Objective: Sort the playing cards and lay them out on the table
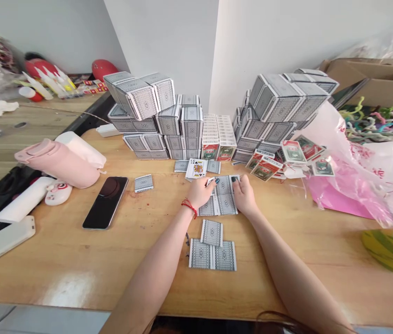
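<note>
My left hand (200, 191), with a red string bracelet at the wrist, is closed on the left side of some grey-backed playing cards (224, 197). My right hand (244, 193) pinches their right edge, thumb on top. The cards are face down side by side; whether they are joined I cannot tell. Just beyond the left hand, a face-up king card (196, 168) lies over other cards. Closer to me, a single face-down card stack (212, 232) overlaps a pair of face-down cards (201, 254) on the table. Another small stack (144, 183) lies to the left.
Blocks made of grey cards are piled at back left (144, 102) and back right (280, 99), with boxed decks (217, 134) between. A phone (106, 202), pink bottle (59, 162) and white power bank (4, 241) lie left. Plastic bags (363, 162) and a tape roll (387, 250) lie right.
</note>
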Motion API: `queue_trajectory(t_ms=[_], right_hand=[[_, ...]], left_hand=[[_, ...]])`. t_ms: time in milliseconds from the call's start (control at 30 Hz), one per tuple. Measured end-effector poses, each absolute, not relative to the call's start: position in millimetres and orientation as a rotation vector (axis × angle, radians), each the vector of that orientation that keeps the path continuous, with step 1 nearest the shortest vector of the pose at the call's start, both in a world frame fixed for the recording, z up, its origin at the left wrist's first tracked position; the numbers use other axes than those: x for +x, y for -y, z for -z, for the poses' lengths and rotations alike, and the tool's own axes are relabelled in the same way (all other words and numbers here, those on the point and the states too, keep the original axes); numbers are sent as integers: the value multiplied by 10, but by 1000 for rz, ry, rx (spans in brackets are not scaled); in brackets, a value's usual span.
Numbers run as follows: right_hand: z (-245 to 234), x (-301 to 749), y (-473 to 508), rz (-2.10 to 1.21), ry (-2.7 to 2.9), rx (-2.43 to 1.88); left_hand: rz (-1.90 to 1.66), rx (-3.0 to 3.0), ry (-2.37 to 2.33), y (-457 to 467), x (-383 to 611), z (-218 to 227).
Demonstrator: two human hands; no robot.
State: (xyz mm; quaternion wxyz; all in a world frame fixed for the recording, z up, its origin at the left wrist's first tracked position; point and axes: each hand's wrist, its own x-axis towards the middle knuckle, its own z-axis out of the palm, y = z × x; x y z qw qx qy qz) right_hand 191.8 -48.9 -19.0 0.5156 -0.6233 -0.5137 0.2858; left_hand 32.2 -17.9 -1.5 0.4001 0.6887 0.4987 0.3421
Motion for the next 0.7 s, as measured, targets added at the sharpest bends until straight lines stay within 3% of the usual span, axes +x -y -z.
queue_trajectory(t_ms=[300, 700], right_hand=[[288, 2007, 404, -805, 996, -1390], [170, 1950, 477, -467, 1251, -1558]], left_hand=[[-910, 1640, -1073, 134, 213, -48], [-933, 1657, -1077, 145, 226, -12]])
